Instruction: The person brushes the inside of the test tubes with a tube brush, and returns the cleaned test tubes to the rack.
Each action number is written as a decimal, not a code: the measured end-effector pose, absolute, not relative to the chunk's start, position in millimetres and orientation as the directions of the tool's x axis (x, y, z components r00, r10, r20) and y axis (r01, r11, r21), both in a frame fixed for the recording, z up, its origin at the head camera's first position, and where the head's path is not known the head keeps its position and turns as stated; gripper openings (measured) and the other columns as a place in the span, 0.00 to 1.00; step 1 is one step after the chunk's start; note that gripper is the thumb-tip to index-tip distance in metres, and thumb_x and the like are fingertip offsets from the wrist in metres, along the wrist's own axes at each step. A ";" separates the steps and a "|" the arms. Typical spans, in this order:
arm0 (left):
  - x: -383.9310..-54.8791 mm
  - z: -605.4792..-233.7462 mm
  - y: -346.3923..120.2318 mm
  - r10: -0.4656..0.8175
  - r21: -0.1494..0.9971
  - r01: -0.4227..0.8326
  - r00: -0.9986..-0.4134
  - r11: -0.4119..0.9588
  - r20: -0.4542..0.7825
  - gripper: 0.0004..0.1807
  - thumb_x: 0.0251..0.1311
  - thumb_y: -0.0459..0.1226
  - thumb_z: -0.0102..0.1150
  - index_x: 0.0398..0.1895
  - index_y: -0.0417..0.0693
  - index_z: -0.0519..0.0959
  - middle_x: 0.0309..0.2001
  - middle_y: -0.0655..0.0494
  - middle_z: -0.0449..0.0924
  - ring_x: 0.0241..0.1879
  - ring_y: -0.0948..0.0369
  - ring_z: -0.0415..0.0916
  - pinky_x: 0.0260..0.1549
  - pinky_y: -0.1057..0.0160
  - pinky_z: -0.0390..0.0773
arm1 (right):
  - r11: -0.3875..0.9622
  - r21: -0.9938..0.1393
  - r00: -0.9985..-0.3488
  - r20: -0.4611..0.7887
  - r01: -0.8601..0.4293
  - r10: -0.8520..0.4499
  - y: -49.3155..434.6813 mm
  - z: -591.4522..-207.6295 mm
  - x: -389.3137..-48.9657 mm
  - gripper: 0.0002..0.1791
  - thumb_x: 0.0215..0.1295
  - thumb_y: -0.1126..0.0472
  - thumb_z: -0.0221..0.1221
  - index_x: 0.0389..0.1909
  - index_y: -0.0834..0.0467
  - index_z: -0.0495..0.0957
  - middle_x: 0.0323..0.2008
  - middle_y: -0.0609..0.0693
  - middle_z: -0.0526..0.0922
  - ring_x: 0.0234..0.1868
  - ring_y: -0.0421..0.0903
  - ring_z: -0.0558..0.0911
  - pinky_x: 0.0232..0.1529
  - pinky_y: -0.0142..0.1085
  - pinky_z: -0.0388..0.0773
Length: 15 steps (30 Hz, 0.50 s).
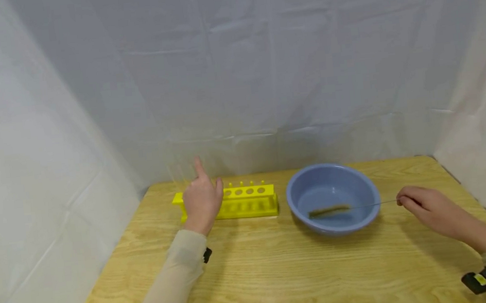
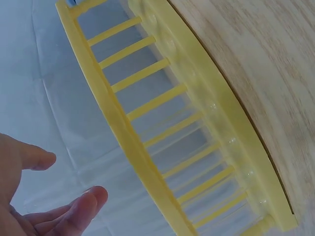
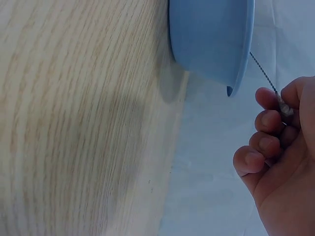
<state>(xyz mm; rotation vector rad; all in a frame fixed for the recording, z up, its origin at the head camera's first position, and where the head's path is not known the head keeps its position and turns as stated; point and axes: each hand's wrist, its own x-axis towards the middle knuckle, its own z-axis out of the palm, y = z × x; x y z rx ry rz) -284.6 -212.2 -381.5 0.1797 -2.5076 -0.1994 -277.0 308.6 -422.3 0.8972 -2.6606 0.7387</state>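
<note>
Above the left part of a yellow test tube rack point(image 1: 248, 207), my left hand point(image 1: 203, 201) is held with the index finger pointing away and the thumb apart. In the left wrist view, nothing lies between the thumb and fingers of that hand point(image 2: 64, 211), which are clear of the rack point(image 2: 113, 123). Faint clear test tubes point(image 1: 174, 173) stand in the rack's left end, partly behind the hand. My right hand point(image 1: 435, 211) pinches the twisted wire end of a test tube brush point(image 1: 330, 211). The brush's bristles are over the inside of a blue basin point(image 1: 330, 170).
The rack and basin stand side by side toward the back of a wooden table point(image 1: 281, 270). White sheeting point(image 1: 241, 83) hangs behind the table and along both sides. Several holes in the rack's right part show no tubes.
</note>
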 end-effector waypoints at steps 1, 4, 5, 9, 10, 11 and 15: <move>-284.1 -381.1 -211.9 -0.173 0.185 -0.081 -0.806 0.979 0.566 0.47 0.68 0.48 0.60 0.79 0.36 0.46 0.08 0.55 0.64 0.03 0.61 0.56 0.04 0.64 0.57 | 0.684 -0.393 -0.787 0.366 -0.614 -0.496 308.5 -422.5 -277.0 0.10 0.77 0.66 0.51 0.41 0.53 0.80 0.34 0.43 0.81 0.29 0.30 0.71 0.27 0.33 0.71; -281.1 -379.4 -212.1 -0.170 0.187 -0.074 -0.806 0.979 0.567 0.49 0.68 0.49 0.59 0.79 0.37 0.43 0.08 0.55 0.63 0.03 0.62 0.55 0.03 0.65 0.57 | 0.679 -0.408 -0.792 0.354 -0.610 -0.498 307.0 -423.8 -277.6 0.09 0.78 0.65 0.50 0.42 0.53 0.80 0.36 0.45 0.82 0.29 0.30 0.73 0.28 0.32 0.73; -279.7 -378.8 -212.5 -0.169 0.186 -0.075 -0.806 0.980 0.568 0.49 0.68 0.50 0.58 0.79 0.37 0.43 0.08 0.55 0.63 0.04 0.62 0.55 0.03 0.65 0.57 | 0.678 -0.412 -0.793 0.352 -0.609 -0.498 306.3 -423.9 -277.3 0.09 0.78 0.65 0.51 0.42 0.54 0.80 0.37 0.45 0.83 0.30 0.30 0.73 0.28 0.32 0.73; -273.1 -375.9 -215.2 -0.154 0.177 -0.057 -0.782 0.983 0.603 0.45 0.69 0.51 0.56 0.78 0.36 0.49 0.08 0.56 0.62 0.04 0.62 0.54 0.05 0.64 0.56 | 0.688 -0.431 -0.812 0.320 -0.584 -0.488 304.1 -421.5 -276.3 0.10 0.79 0.61 0.51 0.49 0.57 0.81 0.43 0.49 0.85 0.37 0.31 0.78 0.31 0.33 0.77; -271.1 -375.2 -215.8 -0.146 0.169 -0.050 -0.772 0.984 0.618 0.44 0.69 0.51 0.56 0.77 0.36 0.51 0.08 0.56 0.61 0.05 0.62 0.53 0.05 0.65 0.55 | 0.694 -0.433 -0.818 0.309 -0.575 -0.485 304.0 -420.6 -276.4 0.11 0.79 0.60 0.51 0.51 0.57 0.80 0.44 0.51 0.85 0.38 0.31 0.78 0.31 0.33 0.77; -269.2 -374.3 -215.9 -0.132 0.160 -0.037 -0.759 0.986 0.638 0.42 0.69 0.51 0.55 0.75 0.35 0.54 0.08 0.56 0.61 0.05 0.63 0.52 0.05 0.65 0.54 | 0.697 -0.433 -0.821 0.306 -0.572 -0.483 303.8 -419.3 -276.6 0.12 0.79 0.60 0.51 0.53 0.58 0.80 0.45 0.51 0.85 0.39 0.32 0.78 0.32 0.33 0.77; -261.2 -369.5 -213.5 -0.058 0.135 0.056 -0.698 0.989 0.714 0.31 0.70 0.49 0.54 0.66 0.36 0.67 0.13 0.51 0.71 0.05 0.60 0.58 0.05 0.63 0.57 | 0.713 -0.376 -0.803 0.351 -0.592 -0.482 301.4 -414.0 -276.6 0.16 0.78 0.58 0.53 0.60 0.59 0.75 0.55 0.55 0.80 0.52 0.48 0.78 0.44 0.46 0.78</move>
